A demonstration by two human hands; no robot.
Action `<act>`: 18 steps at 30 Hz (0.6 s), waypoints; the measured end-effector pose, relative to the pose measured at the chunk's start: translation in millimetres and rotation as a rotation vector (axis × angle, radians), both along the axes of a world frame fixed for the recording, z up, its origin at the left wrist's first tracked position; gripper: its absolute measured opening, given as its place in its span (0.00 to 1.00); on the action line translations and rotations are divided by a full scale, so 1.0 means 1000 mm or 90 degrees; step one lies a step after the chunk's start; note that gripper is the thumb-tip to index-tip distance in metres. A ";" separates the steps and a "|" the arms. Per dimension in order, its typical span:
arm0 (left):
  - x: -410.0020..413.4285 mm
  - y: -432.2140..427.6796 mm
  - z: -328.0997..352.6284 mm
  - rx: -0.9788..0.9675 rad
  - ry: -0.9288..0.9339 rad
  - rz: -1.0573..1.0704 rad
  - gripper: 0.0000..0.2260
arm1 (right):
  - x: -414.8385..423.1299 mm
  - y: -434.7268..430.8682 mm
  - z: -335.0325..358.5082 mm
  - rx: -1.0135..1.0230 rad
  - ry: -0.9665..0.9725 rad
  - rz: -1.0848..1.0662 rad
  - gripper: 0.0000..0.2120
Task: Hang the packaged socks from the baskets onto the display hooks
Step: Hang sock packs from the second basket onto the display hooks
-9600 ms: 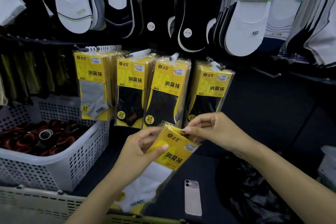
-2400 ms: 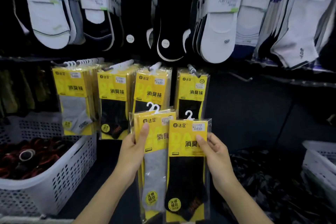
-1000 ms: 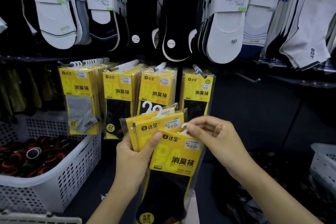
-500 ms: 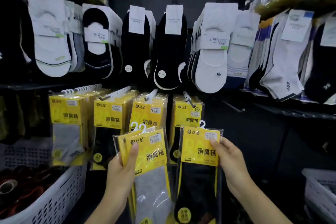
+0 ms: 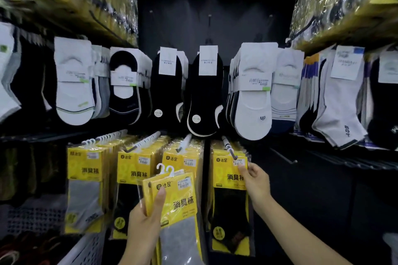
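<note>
Pinching black-sock pack (image 5: 230,200) at rightmost hook (image 5: 228,146) with right hand (image 5: 256,181); clasping grey-sock packs (image 5: 179,202) in curled left hand (image 5: 143,227), thumb on front.

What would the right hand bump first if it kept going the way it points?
Likely the yellow packs hanging on the rightmost hook, just behind the black-sock pack the right hand pinches; depth unclear.

The left hand (image 5: 146,228) and right hand (image 5: 255,180) are bare. The left forearm (image 5: 137,254) and right forearm (image 5: 301,234), unsleeved, enter from the frame's lower edge.
</note>
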State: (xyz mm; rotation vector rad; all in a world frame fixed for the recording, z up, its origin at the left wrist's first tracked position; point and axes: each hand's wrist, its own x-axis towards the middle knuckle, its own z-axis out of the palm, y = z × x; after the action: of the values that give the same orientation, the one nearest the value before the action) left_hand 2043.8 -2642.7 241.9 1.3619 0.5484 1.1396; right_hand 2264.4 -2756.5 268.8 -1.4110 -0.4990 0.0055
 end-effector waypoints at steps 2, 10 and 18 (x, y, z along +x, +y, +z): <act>0.002 -0.004 0.002 -0.009 0.014 -0.019 0.17 | 0.007 0.011 -0.002 -0.007 0.065 -0.073 0.04; 0.010 -0.011 -0.007 -0.095 -0.017 -0.096 0.06 | -0.037 -0.001 -0.022 -0.008 0.113 -0.018 0.05; 0.021 -0.033 -0.011 -0.111 0.015 -0.108 0.20 | -0.106 -0.020 -0.029 -0.027 0.050 0.216 0.15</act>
State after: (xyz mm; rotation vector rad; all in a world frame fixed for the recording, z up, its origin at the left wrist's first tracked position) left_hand 2064.4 -2675.7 230.6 1.2480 0.5264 0.9183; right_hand 2158.8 -2776.9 240.0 -1.3466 -0.6713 0.3452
